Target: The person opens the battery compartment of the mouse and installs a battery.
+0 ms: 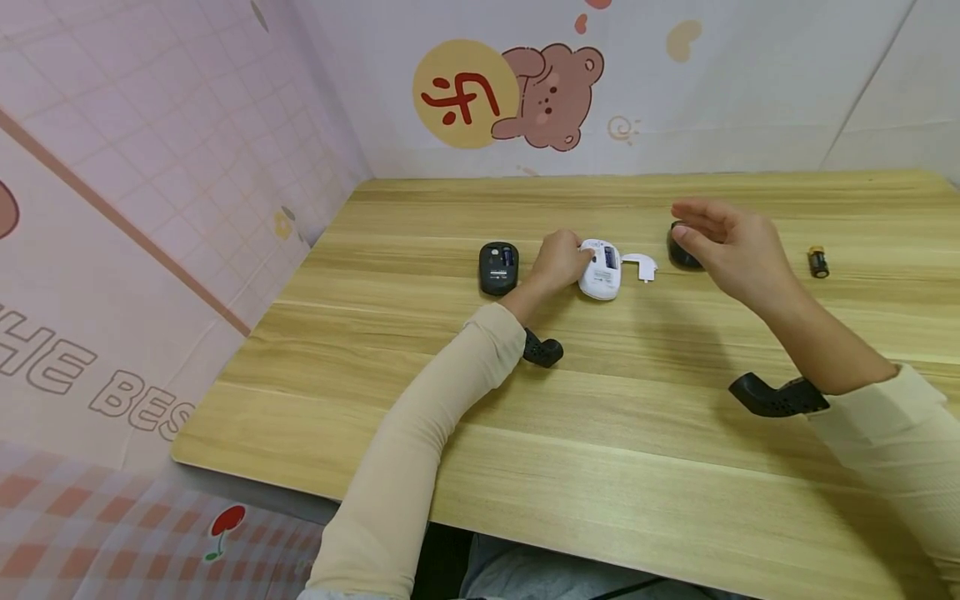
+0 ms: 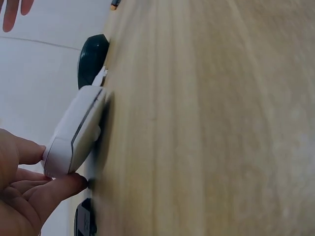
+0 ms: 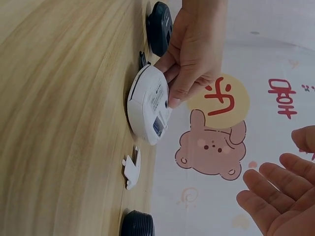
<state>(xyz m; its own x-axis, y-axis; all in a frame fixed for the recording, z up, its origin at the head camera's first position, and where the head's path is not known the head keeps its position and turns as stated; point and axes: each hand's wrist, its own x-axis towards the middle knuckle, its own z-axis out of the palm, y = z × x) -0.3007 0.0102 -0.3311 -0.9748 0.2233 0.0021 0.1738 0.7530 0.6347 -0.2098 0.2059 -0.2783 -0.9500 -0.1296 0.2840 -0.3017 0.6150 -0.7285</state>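
My left hand [image 1: 558, 262] pinches the edge of a white computer mouse [image 1: 600, 282] between thumb and fingers. The mouse lies underside up, tilted off the table in the wrist views. Its battery compartment is uncovered, with a dark battery [image 3: 158, 126] inside. Right of it lies a white battery cover [image 1: 641, 267]. My right hand [image 1: 733, 250] hovers with extended fingers, holding nothing; it partly hides a dark mouse [image 1: 681, 254]. Beside my left hand, a black mouse [image 1: 498, 268] rests underside up, its compartment also uncovered with a battery in it.
A black battery with an orange-gold end [image 1: 818, 262] lies at the right of the wooden table [image 1: 600, 450]. In the right wrist view, a small black piece [image 3: 142, 60] sits beside my left fingers. A wall with a printed bear [image 1: 558, 96] stands behind the table.
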